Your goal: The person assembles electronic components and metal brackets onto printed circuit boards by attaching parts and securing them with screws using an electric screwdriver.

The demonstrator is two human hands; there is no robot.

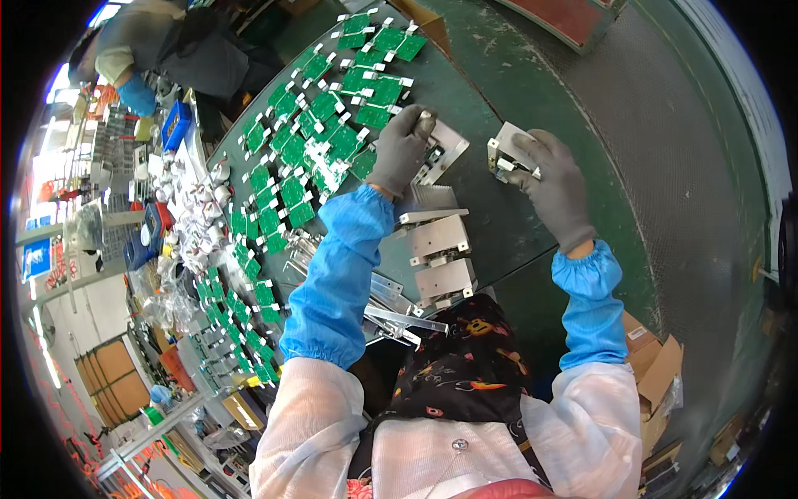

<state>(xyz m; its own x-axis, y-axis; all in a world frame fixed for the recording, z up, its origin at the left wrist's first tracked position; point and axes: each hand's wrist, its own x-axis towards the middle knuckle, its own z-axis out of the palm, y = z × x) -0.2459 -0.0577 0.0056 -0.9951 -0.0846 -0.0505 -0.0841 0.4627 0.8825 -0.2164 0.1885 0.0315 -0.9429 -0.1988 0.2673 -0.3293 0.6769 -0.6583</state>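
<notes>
Both of my hands wear grey gloves. My left hand is closed at the far end of a silvery metal casing, with dark parts showing in its open side. A small pale bit shows at its fingertips. In my right hand a second metal casing is gripped by the fingers and thumb, a white part showing at its lower side. Closer to me, more casings stand in a row: a ribbed one, then a smooth one and another smooth one.
Many green circuit boards with white connectors cover the table's left side. Loose metal strips lie at its near edge. White parts are heaped further left, by a blue bin. Another person is at upper left. Cardboard boxes stand at right.
</notes>
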